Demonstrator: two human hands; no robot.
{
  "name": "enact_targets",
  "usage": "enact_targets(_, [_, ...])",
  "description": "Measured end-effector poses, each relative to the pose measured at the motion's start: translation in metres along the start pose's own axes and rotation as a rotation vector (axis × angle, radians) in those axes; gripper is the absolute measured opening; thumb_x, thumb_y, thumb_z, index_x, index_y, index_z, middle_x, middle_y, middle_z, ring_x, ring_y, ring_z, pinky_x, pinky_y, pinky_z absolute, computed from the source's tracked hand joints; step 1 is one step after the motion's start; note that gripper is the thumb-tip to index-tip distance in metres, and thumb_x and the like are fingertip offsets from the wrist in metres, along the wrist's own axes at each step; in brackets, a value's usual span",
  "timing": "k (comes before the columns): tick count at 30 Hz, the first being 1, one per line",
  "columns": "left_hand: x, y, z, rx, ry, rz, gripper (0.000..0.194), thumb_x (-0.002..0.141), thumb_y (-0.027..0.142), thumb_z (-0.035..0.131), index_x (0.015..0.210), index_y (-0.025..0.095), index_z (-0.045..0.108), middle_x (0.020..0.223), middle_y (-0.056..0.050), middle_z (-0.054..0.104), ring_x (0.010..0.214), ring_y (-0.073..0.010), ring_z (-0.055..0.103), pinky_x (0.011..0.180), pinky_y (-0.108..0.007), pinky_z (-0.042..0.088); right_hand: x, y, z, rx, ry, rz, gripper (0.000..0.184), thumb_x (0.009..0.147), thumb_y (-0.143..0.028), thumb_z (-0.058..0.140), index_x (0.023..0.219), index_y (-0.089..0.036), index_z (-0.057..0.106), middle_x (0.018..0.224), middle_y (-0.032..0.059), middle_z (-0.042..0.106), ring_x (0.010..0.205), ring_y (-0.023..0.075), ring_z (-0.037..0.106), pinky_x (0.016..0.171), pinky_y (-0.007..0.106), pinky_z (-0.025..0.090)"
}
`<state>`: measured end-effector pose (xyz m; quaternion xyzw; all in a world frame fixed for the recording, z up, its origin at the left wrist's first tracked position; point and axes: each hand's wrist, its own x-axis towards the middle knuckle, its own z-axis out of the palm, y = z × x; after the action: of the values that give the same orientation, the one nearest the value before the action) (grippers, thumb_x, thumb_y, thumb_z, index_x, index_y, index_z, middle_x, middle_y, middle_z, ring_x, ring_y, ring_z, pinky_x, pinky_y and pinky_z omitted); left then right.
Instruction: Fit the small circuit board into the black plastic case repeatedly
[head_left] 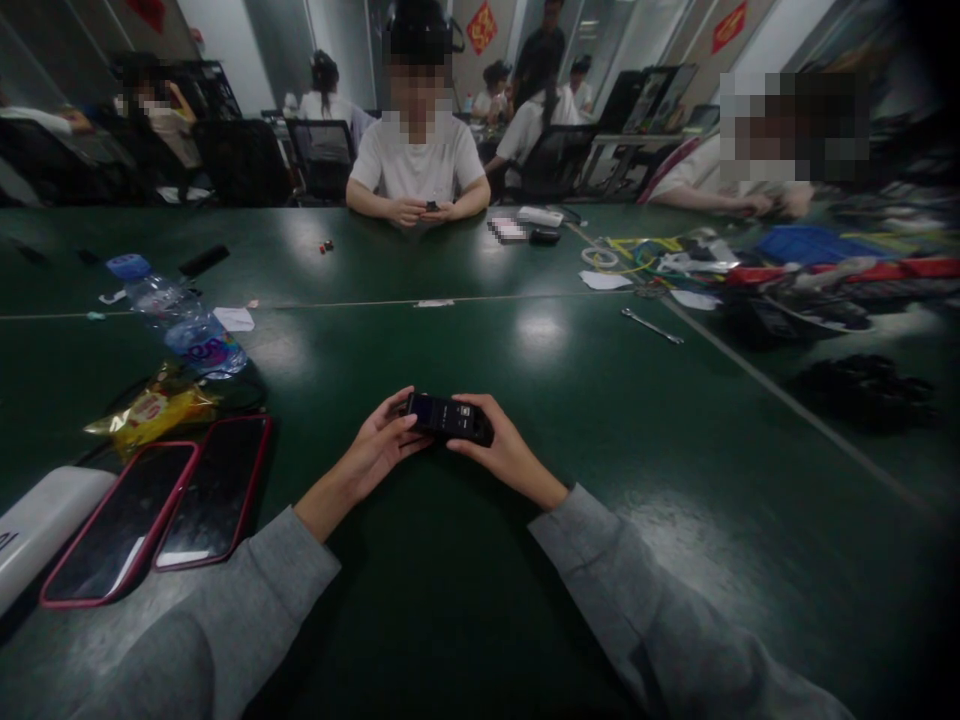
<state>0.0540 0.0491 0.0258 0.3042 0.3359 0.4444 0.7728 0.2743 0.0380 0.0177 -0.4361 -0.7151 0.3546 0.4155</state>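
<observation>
A small black device (450, 418) with a dark screen at its left end and pale markings on its face is held sideways between my two hands, above the green table (450, 600). My left hand (382, 440) grips the left end, thumb on the front near the screen and fingers behind. Around the right end my right hand (495, 445) is closed, with finger and thumb on its upper and lower edges. The back of the device is hidden.
Two red-cased phones (124, 525), a white box-like object (49, 530), a yellow snack packet (154, 410) and a lying plastic bottle (176, 315) are at left. A wrench (651, 326) and tangled cables (795, 270) lie right. A person (420, 170) sits opposite, holding something small.
</observation>
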Motion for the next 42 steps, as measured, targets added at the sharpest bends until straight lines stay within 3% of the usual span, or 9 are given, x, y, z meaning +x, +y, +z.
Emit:
enact_targets(4, [-0.001, 0.001, -0.001, -0.015, 0.022, -0.024, 0.059, 0.084, 0.017, 0.067, 0.137, 0.028, 0.043, 0.131, -0.012, 0.057, 0.105, -0.0247, 0.067, 0.106, -0.050, 0.043, 0.001, -0.001, -0.001, 0.196, 0.012, 0.152, 0.049, 0.087, -0.047, 0.060, 0.130, -0.027, 0.046, 0.126, 0.0084, 0.057, 0.118, 0.0238, 0.057, 0.102, 0.046, 0.046])
enact_targets(9, [-0.002, -0.002, -0.002, 0.020, -0.034, 0.024, 0.058, 0.082, 0.012, 0.068, 0.133, 0.031, 0.048, 0.144, -0.007, 0.047, 0.116, -0.0248, 0.061, 0.109, -0.048, 0.041, 0.001, -0.005, 0.001, 0.324, 0.047, 0.333, 0.052, 0.084, -0.047, 0.065, 0.129, -0.027, 0.049, 0.116, 0.0071, 0.062, 0.109, 0.0226, 0.062, 0.099, 0.045, 0.049])
enact_targets(16, [0.001, -0.003, -0.002, -0.018, 0.016, -0.071, 0.064, 0.078, 0.007, 0.072, 0.135, 0.021, 0.047, 0.128, -0.012, 0.058, 0.111, -0.0217, 0.064, 0.112, -0.042, 0.040, 0.000, -0.003, 0.000, 0.396, 0.074, 0.386, 0.055, 0.079, -0.040, 0.071, 0.129, -0.027, 0.050, 0.112, 0.0075, 0.065, 0.106, 0.0236, 0.064, 0.096, 0.046, 0.051])
enact_targets(24, [0.000, 0.000, 0.001, -0.023, 0.015, -0.085, 0.047, 0.079, 0.009, 0.072, 0.123, 0.015, 0.056, 0.123, -0.012, 0.063, 0.113, -0.0221, 0.063, 0.113, -0.041, 0.039, -0.001, -0.001, 0.001, 0.333, 0.054, 0.342, 0.046, 0.083, -0.042, 0.066, 0.125, -0.029, 0.053, 0.118, 0.0060, 0.062, 0.111, 0.0227, 0.061, 0.098, 0.044, 0.050])
enact_targets(28, [-0.001, 0.000, 0.004, 0.018, 0.060, -0.066, 0.045, 0.078, 0.009, 0.073, 0.120, 0.014, 0.058, 0.121, -0.012, 0.064, 0.107, -0.0209, 0.066, 0.110, -0.040, 0.042, 0.000, -0.003, 0.003, 0.163, 0.108, 0.140, 0.034, 0.088, -0.038, 0.061, 0.120, -0.027, 0.057, 0.124, 0.0065, 0.056, 0.118, 0.0224, 0.056, 0.104, 0.044, 0.044])
enact_targets(33, [0.000, 0.000, 0.006, -0.012, 0.054, -0.078, 0.039, 0.081, 0.012, 0.072, 0.118, 0.012, 0.059, 0.116, -0.014, 0.067, 0.100, -0.0191, 0.067, 0.105, -0.037, 0.045, 0.000, -0.005, 0.006, -0.059, 0.079, -0.046, 0.058, 0.079, -0.034, 0.073, 0.131, -0.029, 0.049, 0.128, 0.0077, 0.052, 0.122, 0.0253, 0.051, 0.105, 0.046, 0.042])
enact_targets(38, [0.002, 0.002, -0.001, -0.060, 0.012, -0.130, 0.036, 0.087, 0.019, 0.068, 0.120, 0.013, 0.057, 0.115, -0.014, 0.067, 0.104, -0.0218, 0.067, 0.105, -0.041, 0.044, 0.000, 0.000, 0.009, -0.100, 0.092, -0.030, 0.047, 0.082, -0.028, 0.070, 0.126, -0.029, 0.051, 0.119, 0.0064, 0.058, 0.112, 0.0245, 0.057, 0.099, 0.045, 0.046])
enact_targets(42, [0.007, 0.000, -0.009, -0.124, -0.064, -0.119, 0.030, 0.092, 0.032, 0.061, 0.116, 0.013, 0.059, 0.113, -0.013, 0.067, 0.108, -0.0239, 0.065, 0.106, -0.043, 0.043, 0.001, -0.001, 0.007, -0.055, 0.203, -0.017, 0.046, 0.080, -0.031, 0.072, 0.122, -0.026, 0.052, 0.117, 0.0063, 0.060, 0.110, 0.0244, 0.058, 0.098, 0.044, 0.046])
